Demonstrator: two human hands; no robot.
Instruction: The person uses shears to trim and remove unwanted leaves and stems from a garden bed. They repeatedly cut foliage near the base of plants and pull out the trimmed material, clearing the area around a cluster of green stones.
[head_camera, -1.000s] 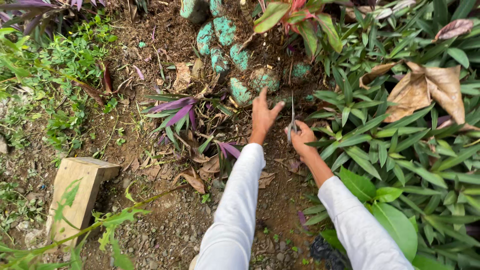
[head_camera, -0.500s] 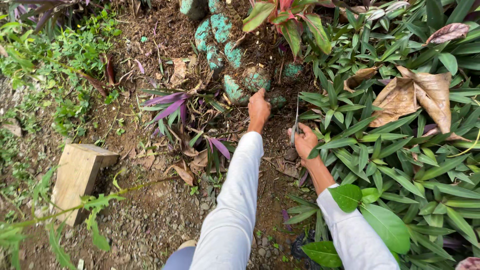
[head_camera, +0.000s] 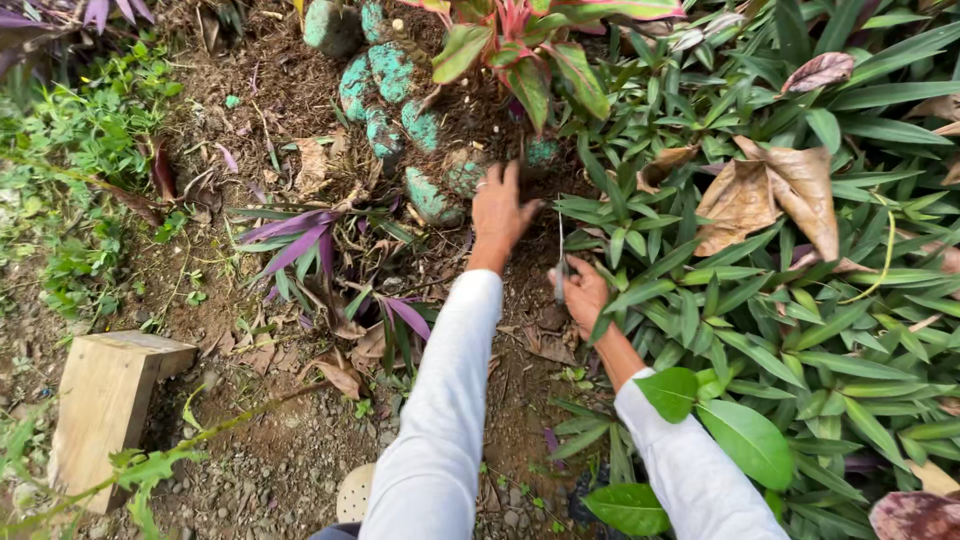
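Leftmost, wooden block: a pale wooden block (head_camera: 105, 410) sits on gravelly soil near the bed's lower left corner, well apart from my hands.
Purple plant: a purple-leaved plant (head_camera: 300, 240) spreads over dry leaf litter, left of my left sleeve.
Stones: green-painted stones (head_camera: 385, 75) curve along the bed's top edge; the nearest one (head_camera: 432, 197) lies just beside my left hand.
Left hand: my left hand (head_camera: 500, 208) is spread flat, fingers wide, over dark soil between the stones and the foliage; it holds nothing.
Right hand: my right hand (head_camera: 582, 292) is closed around a thin metal tool (head_camera: 561, 262) that stands nearly upright; its tip is too slim to make out.
Open room: bare soil (head_camera: 525, 340) forms a narrow strip between my two arms.
Right edge: dense green foliage (head_camera: 820, 330) crowds right against my right hand, with big dry brown leaves (head_camera: 765, 200) resting on top.
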